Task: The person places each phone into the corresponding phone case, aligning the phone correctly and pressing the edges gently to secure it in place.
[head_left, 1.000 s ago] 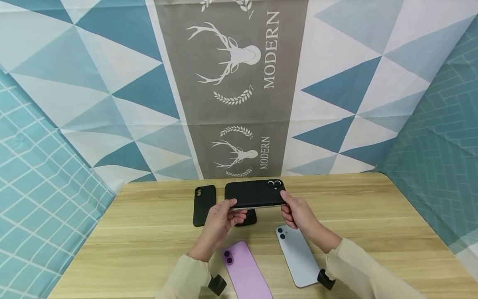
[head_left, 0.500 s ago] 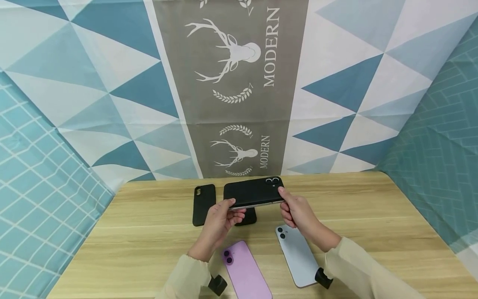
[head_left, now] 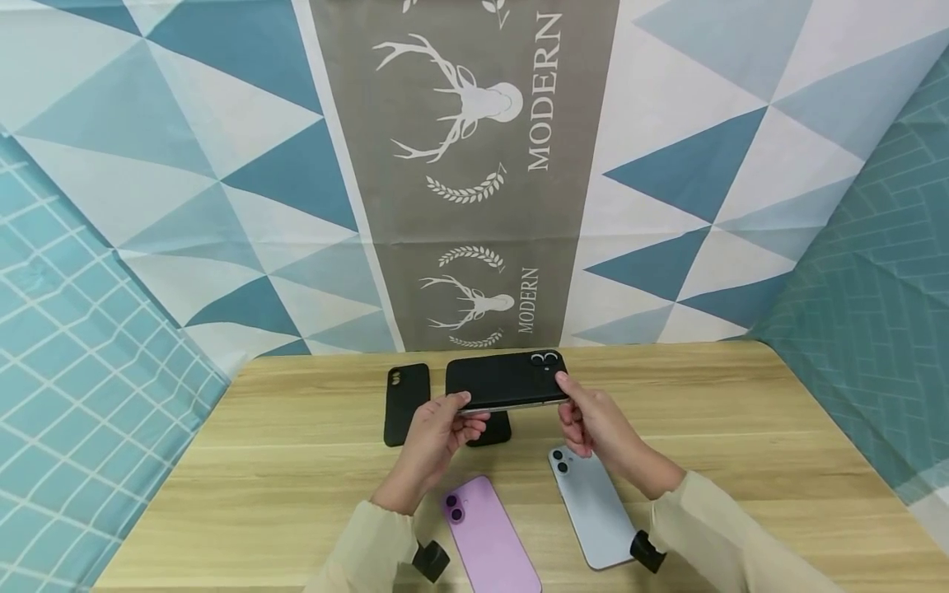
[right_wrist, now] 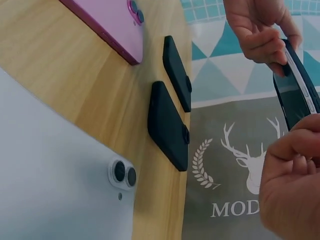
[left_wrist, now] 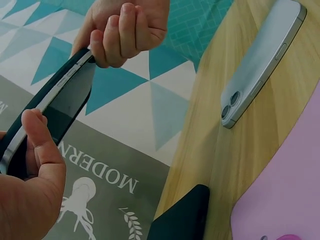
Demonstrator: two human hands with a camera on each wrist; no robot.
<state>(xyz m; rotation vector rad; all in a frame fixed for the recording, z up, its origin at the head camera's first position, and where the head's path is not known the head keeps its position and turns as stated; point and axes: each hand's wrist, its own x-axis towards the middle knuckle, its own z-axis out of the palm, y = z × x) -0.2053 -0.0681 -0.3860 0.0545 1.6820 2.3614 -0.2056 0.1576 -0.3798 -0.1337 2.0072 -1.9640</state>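
Far L on the table (head_left: 741,428), a black case (head_left: 405,403) lies flat w/ its camera cutout at the far end; it's apart from the work, so no need to shift it.

Next, the L hand (head_left: 436,441): thumb on the black back at the near L corner, other fingers curled below, pinching w/ only the phone's thickness between. The held phone (left_wrist: 75,97) is up off the table, mid-scene toward the far side, long side running L–R, screen facing down, w/ a black cover (head_left: 504,379) on its back. Silver rim w/ btns shows along the near long edge, so the cover prob. isn't fully seated there. Best approach: steady the L corner, work the lip over the rim bit by bit, check btns line up; don't force one corner, b/c the opp. one could pop off.

Below it, a 2nd black case (head_left: 491,430) is on the table, mostly hidden in the head view. Nearer, a lilac phone (head_left: 493,539) lies lenses up.

Then the R hand (head_left: 600,420): thumb on the cover beside the lenses, other fingers folded in under the near R corner, gripping the same phone; exact fingertip contact I can't tell. Press at the corner, not on lenses. Nearer R, a pale-blue phone (head_left: 591,511) lies partly under that wrist; mind a slip onto it.
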